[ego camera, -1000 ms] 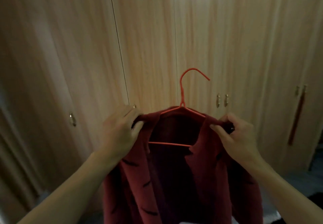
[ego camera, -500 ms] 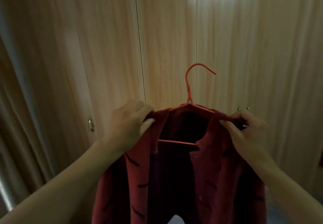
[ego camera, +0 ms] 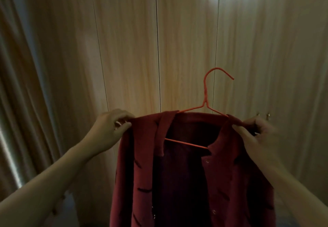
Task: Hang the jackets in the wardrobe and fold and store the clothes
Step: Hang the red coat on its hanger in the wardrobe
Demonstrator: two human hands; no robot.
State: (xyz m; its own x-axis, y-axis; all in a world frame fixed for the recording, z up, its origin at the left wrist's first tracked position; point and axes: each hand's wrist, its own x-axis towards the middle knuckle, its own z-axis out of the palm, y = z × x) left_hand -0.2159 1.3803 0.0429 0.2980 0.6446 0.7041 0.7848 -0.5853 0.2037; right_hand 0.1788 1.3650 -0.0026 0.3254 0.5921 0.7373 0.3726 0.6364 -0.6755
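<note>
Head view records both hands raised in front of the person, with a red jacket (ego camera: 191, 170) held up between them. Left hand (ego camera: 108, 131): fingers curled, thumb and fingertips pinching the jacket's left shoulder edge. Right hand (ego camera: 255, 136): somewhat blurred, fingers and thumb closed on the jacket's right shoulder. The jacket sits on an orange-red wire hanger (ego camera: 205, 102), whose hook stands upright above and between the hands, its open end pointing toward the right-hand side; the hanger's lower bar (ego camera: 186, 143) shows across the open neckline, sloping slightly down toward the right hand. The jacket front hangs open below the hands, dark lining visible in the middle, short dark marks scattered on the red cloth and a few small buttons along the front edge under the right hand. Beyond the hands stand the closed wooden wardrobe doors (ego camera: 127, 49), with vertical seams between panels. Two small metal door knobs (ego camera: 263, 116) appear just above the right hand. A pale curtain (ego camera: 16, 120) hangs outward of the left forearm. Lighting is dim.
</note>
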